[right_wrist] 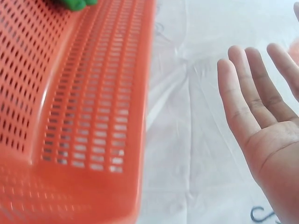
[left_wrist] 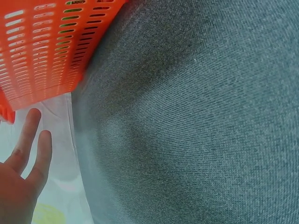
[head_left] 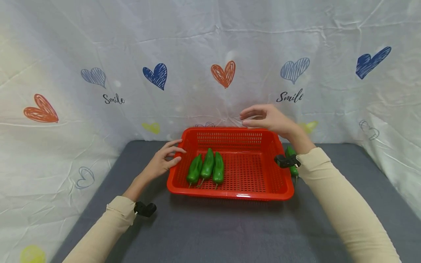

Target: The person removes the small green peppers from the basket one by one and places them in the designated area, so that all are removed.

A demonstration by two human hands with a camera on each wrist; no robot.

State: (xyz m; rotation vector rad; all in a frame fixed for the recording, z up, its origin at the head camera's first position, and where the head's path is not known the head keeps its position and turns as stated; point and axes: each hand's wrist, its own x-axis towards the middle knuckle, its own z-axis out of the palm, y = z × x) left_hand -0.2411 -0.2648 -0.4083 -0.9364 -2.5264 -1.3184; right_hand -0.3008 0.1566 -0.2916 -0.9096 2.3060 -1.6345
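Observation:
Three green peppers lie side by side in the left part of a red plastic basket. My left hand is at the basket's left rim, its fingers spread and fingertips right at the edge. Over the basket's far right corner hovers my right hand, fingers relaxed and nothing in it; the right wrist view shows its bare palm beside the basket wall. Another green pepper lies on the table just outside the basket's right side, partly hidden by my right wrist.
A grey cloth covers the table under the basket. Behind it hangs a white curtain printed with hearts and lettering, close to the basket's far side. Each wrist carries a small black camera.

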